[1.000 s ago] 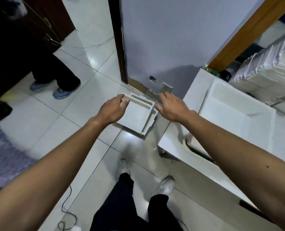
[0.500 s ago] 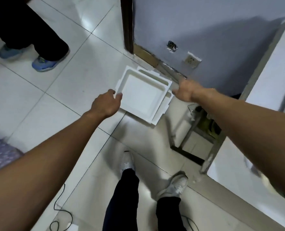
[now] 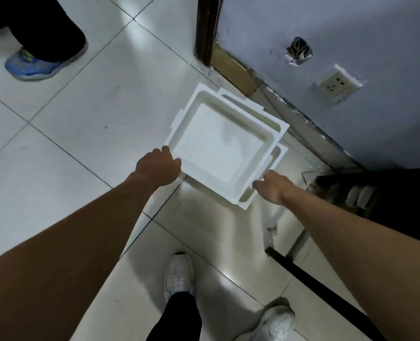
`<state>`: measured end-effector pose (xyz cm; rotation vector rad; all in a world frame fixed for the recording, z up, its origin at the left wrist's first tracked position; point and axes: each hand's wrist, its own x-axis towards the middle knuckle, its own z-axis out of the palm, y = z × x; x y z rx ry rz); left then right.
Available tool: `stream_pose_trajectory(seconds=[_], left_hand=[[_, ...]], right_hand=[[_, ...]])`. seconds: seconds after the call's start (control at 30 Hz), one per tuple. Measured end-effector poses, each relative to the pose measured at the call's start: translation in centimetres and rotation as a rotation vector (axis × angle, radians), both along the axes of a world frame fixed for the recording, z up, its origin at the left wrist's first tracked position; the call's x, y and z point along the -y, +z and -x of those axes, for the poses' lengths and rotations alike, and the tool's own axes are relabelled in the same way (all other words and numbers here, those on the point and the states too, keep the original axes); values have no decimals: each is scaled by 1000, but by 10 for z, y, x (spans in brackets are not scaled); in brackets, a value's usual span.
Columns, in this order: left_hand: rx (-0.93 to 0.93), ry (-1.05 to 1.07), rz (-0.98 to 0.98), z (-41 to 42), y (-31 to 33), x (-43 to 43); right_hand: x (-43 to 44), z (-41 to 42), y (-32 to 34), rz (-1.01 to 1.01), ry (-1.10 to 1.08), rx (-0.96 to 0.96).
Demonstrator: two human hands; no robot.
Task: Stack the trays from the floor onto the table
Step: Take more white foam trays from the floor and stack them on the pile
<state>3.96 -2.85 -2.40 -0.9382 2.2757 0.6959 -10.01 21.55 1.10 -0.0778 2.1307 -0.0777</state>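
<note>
Nested white trays lie on the tiled floor by the wall. The top tray (image 3: 218,143) sits skewed on a lower tray (image 3: 248,199), whose rim pokes out at the back and the near right. My left hand (image 3: 158,166) is at the top tray's near left corner, fingers curled onto its rim. My right hand (image 3: 271,187) touches the stack's near right edge, its fingertips hidden against the rim. The table top is out of view.
Another person's blue shoe (image 3: 29,65) and dark trouser leg stand at the upper left. My own white shoes (image 3: 178,276) are below the trays. A dark frame bar (image 3: 327,289) runs along the floor at right, a wall socket (image 3: 338,84) above it.
The view has dropped closer to the floor and the table has left the frame. My right hand moved from the tray's far right side to its near right edge; my left hand stayed at the left corner.
</note>
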Motion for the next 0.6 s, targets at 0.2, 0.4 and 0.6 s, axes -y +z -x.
stream_pose_trajectory(seconds=[0.2, 0.4, 0.6], left_hand=[[-44, -74, 90, 19, -70, 19], [-41, 31, 19, 25, -102, 35], [-47, 149, -68, 21, -105, 37]], right_hand=[[-2, -10, -87, 182, -628, 53], [-7, -11, -120, 242, -689, 2], [-3, -10, -119, 269, -809, 38]])
